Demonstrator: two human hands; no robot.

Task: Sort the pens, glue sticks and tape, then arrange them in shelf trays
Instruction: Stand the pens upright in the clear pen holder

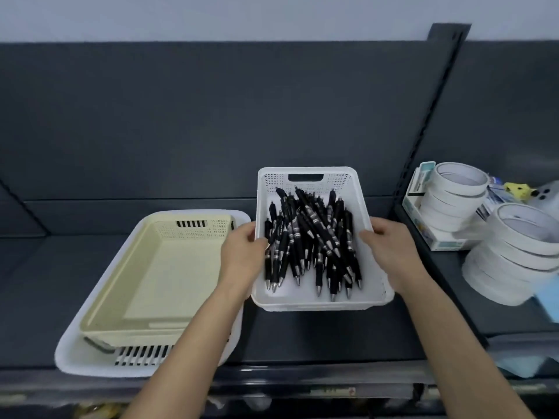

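**Gripping the pen tray from both sides**

Reaching forward over the dark shelf (302, 337) with both forearms, left hand (242, 252) and right hand (393, 252) at opposite walls of a white perforated tray (317, 305). Placed mid-shelf, just right of a cream tray (169, 267), left of stacked tape rolls (453, 201); resting or lifted, cannot tell. Filled with a loose heap of black pens (311, 246), silver tips mostly toward the near edge. Clamping both rims with curled fingers (246, 229), thumbs hooked inside.
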